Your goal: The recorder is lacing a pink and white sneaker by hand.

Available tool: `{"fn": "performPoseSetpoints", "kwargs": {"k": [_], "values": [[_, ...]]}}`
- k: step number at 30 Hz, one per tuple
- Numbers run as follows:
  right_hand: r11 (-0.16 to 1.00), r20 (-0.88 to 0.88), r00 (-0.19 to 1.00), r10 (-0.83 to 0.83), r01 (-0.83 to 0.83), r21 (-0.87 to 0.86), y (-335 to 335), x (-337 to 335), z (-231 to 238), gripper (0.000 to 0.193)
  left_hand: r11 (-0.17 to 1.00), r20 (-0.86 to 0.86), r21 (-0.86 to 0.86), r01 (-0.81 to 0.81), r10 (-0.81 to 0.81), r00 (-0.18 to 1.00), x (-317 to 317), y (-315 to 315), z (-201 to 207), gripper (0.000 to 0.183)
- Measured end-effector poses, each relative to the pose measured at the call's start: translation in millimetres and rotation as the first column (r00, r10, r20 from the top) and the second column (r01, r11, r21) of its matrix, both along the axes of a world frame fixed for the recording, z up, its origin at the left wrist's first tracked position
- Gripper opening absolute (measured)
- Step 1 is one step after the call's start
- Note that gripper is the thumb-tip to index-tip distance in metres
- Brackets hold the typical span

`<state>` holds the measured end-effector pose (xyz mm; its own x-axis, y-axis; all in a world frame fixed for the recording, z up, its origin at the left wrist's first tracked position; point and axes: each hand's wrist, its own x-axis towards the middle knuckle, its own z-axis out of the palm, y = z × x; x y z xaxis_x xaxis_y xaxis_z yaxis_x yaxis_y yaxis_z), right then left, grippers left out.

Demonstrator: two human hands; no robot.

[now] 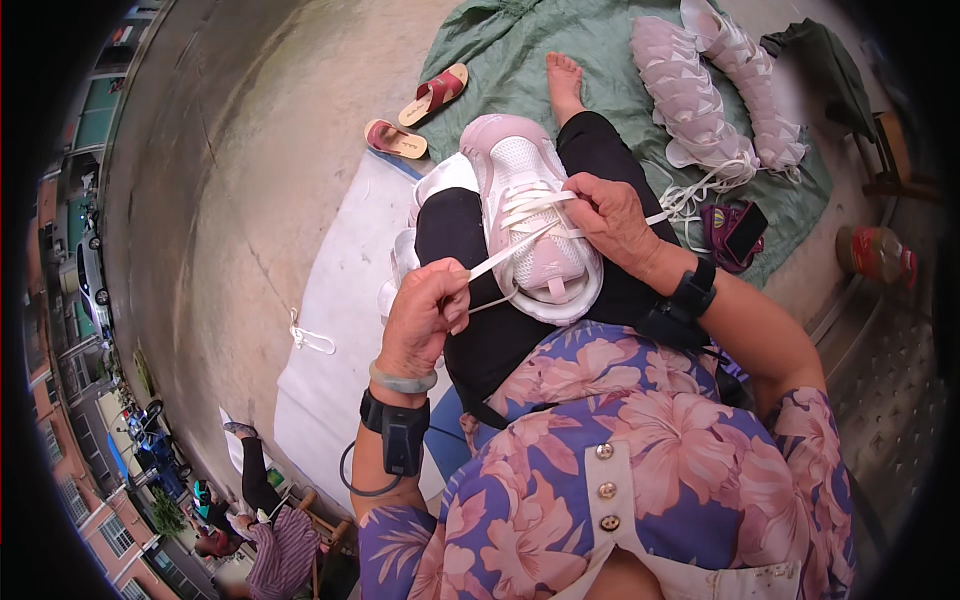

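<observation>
A pink and white sneaker (548,262) rests across my lap on black trousers, its toe pointing away from me. White shoelace (512,248) is threaded through its upper eyelets. Closed around one lace end, my left hand (425,310) pulls it taut to the near left of the shoe. My right hand (612,218) pinches lace at the right side of the tongue, and a lace stretch runs out past it to the right. Both wrists wear black devices.
Two long stacks of nested pink shoe parts (690,95) lie on a green cloth (490,50), beside loose white laces (685,195). A purple pouch with a phone (745,232), a jar (870,252), red sandals (435,95) and a white sheet (330,270) surround me. Another person (280,550) sits at lower left.
</observation>
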<state>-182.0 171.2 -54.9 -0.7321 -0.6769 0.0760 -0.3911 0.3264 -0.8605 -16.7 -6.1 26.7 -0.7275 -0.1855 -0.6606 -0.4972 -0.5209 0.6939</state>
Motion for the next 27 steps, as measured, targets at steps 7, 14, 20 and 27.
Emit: {"fn": "performPoseSetpoints", "kwargs": {"k": [7,14,20,27], "values": [[0.998,0.115,0.991,0.066,-0.064,-0.025,1.8,0.5,2.5,0.01,0.999,0.045,-0.044,-0.03,0.032,0.998,46.9,-9.2,5.8,0.019],[0.995,0.184,0.978,0.098,-0.096,-0.015,3.9,-4.6,4.2,0.013,0.953,0.054,-0.29,0.09,-0.077,0.996,47.1,-5.4,23.6,0.018],[0.93,-0.019,0.965,0.262,-0.258,-0.261,-21.8,-7.5,38.0,0.022,0.838,-0.193,-0.527,0.141,-0.279,0.941,10.3,1.5,80.7,0.013],[0.768,0.509,0.576,0.64,-0.458,-0.447,-30.8,-23.6,129.1,0.031,0.851,-0.362,-0.524,0.021,-0.245,0.9,-22.9,-0.1,72.0,0.015]]}}
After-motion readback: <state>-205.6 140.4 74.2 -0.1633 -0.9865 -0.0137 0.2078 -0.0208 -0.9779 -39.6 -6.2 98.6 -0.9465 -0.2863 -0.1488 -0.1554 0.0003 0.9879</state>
